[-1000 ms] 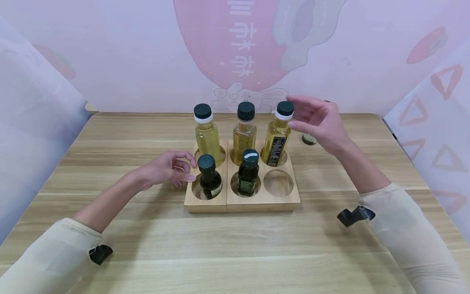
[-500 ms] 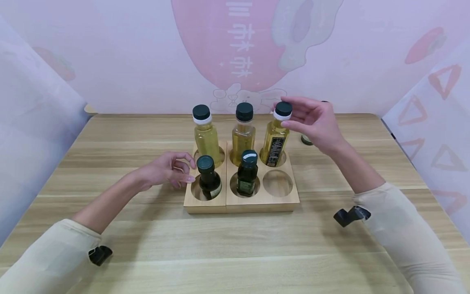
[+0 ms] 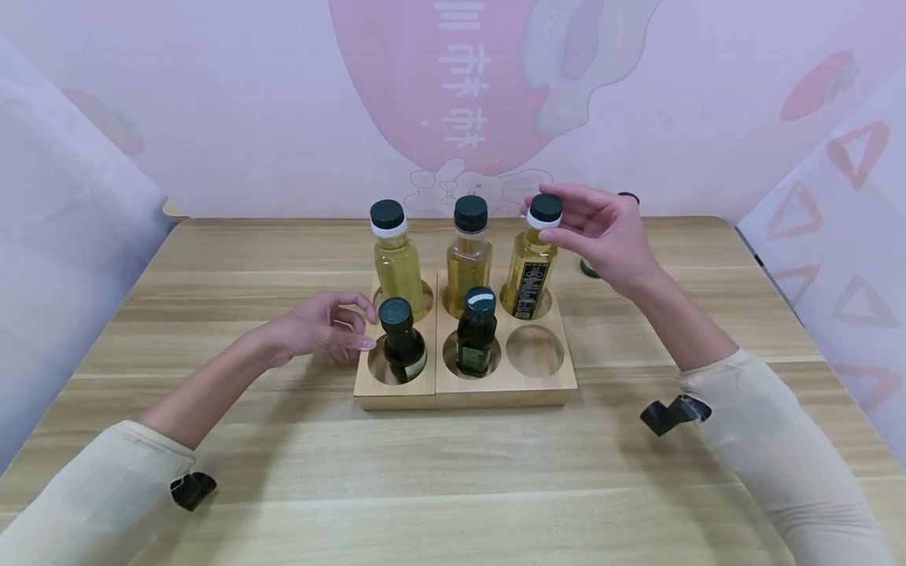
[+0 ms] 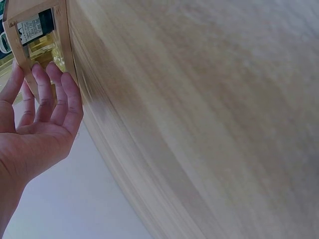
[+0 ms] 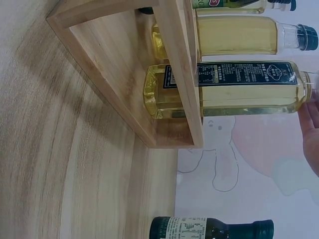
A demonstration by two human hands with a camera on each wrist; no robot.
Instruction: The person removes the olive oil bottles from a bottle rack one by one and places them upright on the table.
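A clear bottle of yellow oil (image 3: pixel 527 275) with a black label and dark cap stands in the rack's back right hole. My right hand (image 3: pixel 602 236) holds its neck between thumb and fingers. In the right wrist view, the fingers (image 5: pixel 310 119) meet the neck at the frame's edge. The wooden rack (image 3: pixel 506 397) has its left side touched by the fingertips of my left hand (image 3: pixel 322 326), whose fingers are loosely bent. Beside that hand, a dark bottle (image 3: pixel 402 346) sits in the front left hole. In the left wrist view, the rack (image 4: pixel 59 25) is at the fingertips.
Two more oil bottles, one at back left (image 3: pixel 399 271) and one at back middle (image 3: pixel 469 267), stand in the rack. Another dark green bottle (image 3: pixel 477 334) occupies the front middle hole. Behind my right hand stands a dark bottle (image 5: pixel 224 230). A printed backdrop (image 3: pixel 248 118) borders the table.
My right hand has moved left onto the neck of the back right oil bottle, its thumb now against the neck. The left hand and the rack look unchanged.
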